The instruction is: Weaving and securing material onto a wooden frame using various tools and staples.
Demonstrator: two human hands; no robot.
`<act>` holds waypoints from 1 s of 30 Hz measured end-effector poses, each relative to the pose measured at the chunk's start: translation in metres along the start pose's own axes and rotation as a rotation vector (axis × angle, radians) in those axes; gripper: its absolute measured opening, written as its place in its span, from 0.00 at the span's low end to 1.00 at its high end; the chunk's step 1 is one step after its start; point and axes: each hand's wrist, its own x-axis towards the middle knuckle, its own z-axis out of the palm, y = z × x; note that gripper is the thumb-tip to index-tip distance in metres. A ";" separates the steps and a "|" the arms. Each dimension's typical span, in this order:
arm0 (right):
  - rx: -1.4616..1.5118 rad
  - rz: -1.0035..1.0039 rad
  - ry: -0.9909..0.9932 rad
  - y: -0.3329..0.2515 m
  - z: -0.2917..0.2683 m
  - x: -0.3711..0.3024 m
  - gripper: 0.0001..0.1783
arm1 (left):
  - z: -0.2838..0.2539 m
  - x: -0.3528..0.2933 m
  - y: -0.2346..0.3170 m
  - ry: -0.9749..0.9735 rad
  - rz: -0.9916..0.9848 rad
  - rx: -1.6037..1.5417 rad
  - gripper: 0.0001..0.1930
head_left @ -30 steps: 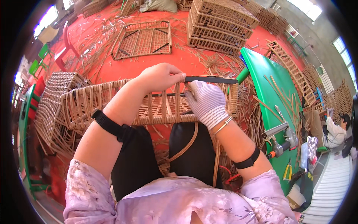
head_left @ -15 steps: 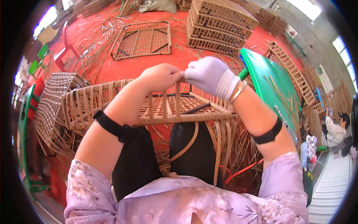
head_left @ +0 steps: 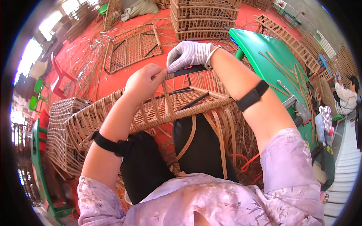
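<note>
A woven rattan basket (head_left: 154, 121) with open slatted sides rests across my knees. My bare left hand (head_left: 145, 81) is closed at its upper far rim, thumb and fingers pinching the top of an upright cane strip (head_left: 168, 97). Close against those fingertips, my right hand (head_left: 188, 55), in a pale knitted glove, curls its fingers down at the same strip end. The strip's tip is mostly hidden between the hands. A dark bar (head_left: 193, 71) runs along the rim under my right hand. Loose cane ends (head_left: 220, 137) hang from the basket's near right corner.
A green table (head_left: 266, 56) with cane strips stands at the right. Beyond lie a rattan panel (head_left: 134, 47) and stacked rattan trays (head_left: 203, 24) on the red floor. Another woven basket (head_left: 68, 130) is at left, near a red chair (head_left: 58, 77). A person (head_left: 346, 98) sits far right.
The view has shifted and turned a little. My gloved hand has tipped downward, its fingers curling in at the rim by the left fingertips. The left hand still pinches there.
</note>
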 end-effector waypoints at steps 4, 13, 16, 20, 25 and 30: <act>0.057 0.052 0.022 0.009 0.001 0.003 0.14 | 0.008 -0.016 0.023 0.274 0.076 -0.037 0.11; -0.097 0.064 0.121 0.021 0.006 0.011 0.18 | 0.016 -0.018 0.032 0.278 0.247 0.123 0.12; -0.359 0.121 0.160 0.020 0.007 0.017 0.19 | 0.019 -0.015 0.032 0.274 0.213 0.120 0.11; -0.461 0.103 0.431 0.017 0.022 0.007 0.19 | 0.013 -0.008 0.035 0.162 0.149 0.021 0.12; -0.348 -0.308 1.063 -0.007 0.071 -0.032 0.11 | -0.003 0.007 0.022 -0.036 0.065 -0.013 0.15; -0.139 -0.013 0.890 -0.002 0.114 -0.067 0.12 | -0.017 0.021 0.015 -0.336 -0.019 -0.174 0.19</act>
